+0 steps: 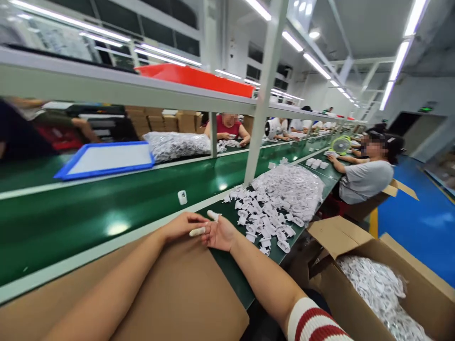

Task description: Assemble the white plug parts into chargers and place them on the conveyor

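Observation:
Both hands meet over the edge of a brown cardboard sheet point(177, 289). My left hand point(179, 227) reaches in from the left, its fingers stretched and apart, one wearing a whitish finger cover point(197, 232). Its fingertips touch or overlap the fingers of my right hand point(223, 234). That hand is turned palm up with fingers loosely bent, and a white cover point(213, 215) is on one digit. No part shows in either hand, though the overlapping fingertips hide a little. Close by on the right lies a pile of small white plastic parts point(263, 218).
A clear bag of white parts point(291, 187) lies behind the pile. One white piece point(182, 197) sits on the green conveyor belt point(117, 213). An open carton point(355, 289) stands at right. A post point(265, 94) rises ahead. Co-workers point(366, 166) sit along the line.

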### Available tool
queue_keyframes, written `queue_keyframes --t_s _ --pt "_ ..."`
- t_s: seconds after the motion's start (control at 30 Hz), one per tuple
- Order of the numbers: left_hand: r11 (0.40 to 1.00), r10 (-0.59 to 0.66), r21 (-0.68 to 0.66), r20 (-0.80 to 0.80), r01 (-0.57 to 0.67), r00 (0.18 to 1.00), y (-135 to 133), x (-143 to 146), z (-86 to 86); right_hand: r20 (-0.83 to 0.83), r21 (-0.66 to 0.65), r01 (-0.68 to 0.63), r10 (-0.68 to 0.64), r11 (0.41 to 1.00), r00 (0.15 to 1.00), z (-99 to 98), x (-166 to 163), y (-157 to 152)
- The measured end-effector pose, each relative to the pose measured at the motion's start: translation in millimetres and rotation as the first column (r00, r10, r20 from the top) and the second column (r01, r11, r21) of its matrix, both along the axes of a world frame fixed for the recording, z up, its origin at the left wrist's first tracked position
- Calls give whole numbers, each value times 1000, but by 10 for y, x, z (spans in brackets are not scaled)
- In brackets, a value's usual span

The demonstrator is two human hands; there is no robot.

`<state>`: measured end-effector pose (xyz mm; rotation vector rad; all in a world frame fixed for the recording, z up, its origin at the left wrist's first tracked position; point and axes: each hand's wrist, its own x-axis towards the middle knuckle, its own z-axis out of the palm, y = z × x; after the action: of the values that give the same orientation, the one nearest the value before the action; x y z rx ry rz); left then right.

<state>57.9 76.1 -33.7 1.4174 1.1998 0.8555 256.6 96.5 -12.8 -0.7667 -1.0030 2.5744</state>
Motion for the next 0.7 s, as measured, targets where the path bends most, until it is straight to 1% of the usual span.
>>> queue_keyframes --t_s 0.03,0.07,0.1,0.13,0.17,0.2,0.23,0.27,0.3,0.33,0.37,0.4,0.43,0.47,0.5,0.53,0.57,0.6,0.63,0.7 --pt "998 50 45 -15 -49 999 19 -16 14 21 48 25 -26 999 999 0 -11 -5" --pt "977 180 118 -16 -177 983 41 -42 19 48 123 71 -77 990 996 -10 -27 -9" --pt "921 345 192 -2 -338 939 66 -77 12 77 229 132 -153 964 985 -30 -47 -13" --pt "848 483 239 16 -472 875 91 -123 -4 101 357 201 -252 912 962 -56 -65 -14" --pt "759 606 274 37 -591 795 112 -177 -28 121 496 257 -359 830 926 -84 -80 -11" --pt "673 698 293 54 -679 714 128 -236 -57 150 636 268 -457 724 877 -109 -89 -3" --pt "595 767 314 56 -740 640 138 -299 -86 187 755 230 -539 614 822 -128 -92 12" --pt "515 826 352 37 -781 562 143 -359 -114 229 839 156 -600 520 767 -137 -91 33" --pt "449 872 402 -1 -798 490 144 -413 -138 267 889 74 -643 452 718 -135 -85 61" --pt "409 900 453 -57 -792 432 144 -459 -158 292 913 13 -674 408 679 -122 -79 94" --pt "395 914 495 -125 -774 387 144 -493 -174 310 927 -43 -698 372 646 -100 -75 131" --pt "403 914 518 -195 -754 355 146 -516 -187 324 938 -109 -720 329 614 -72 -76 172" --pt "426 905 515 -261 -744 337 149 -530 -198 340 941 -202 -739 273 581 -42 -83 218" --pt "451 890 489 -313 -746 333 154 -537 -206 360 921 -334 -760 199 541 -12 -97 268" --pt "472 874 460 -354 -752 332 158 -541 -214 383 869 -479 -779 123 496 16 -116 321" --pt "488 860 435 -388 -757 332 161 -544 -221 413 786 -615 -792 61 449 41 -138 376" --pt "502 847 416 -415 -758 333 161 -548 -227 446 697 -716 -797 24 408 62 -159 430" --pt "516 834 402 -436 -756 338 157 -554 -232 478 633 -774 -794 14 376 81 -178 481" --pt "529 823 391 -451 -753 344 151 -563 -237 506 589 -808 -787 16 353 97 -193 523" --pt "546 809 376 -469 -749 355 136 -581 -244 538 554 -832 -775 27 333 126 -207 570"
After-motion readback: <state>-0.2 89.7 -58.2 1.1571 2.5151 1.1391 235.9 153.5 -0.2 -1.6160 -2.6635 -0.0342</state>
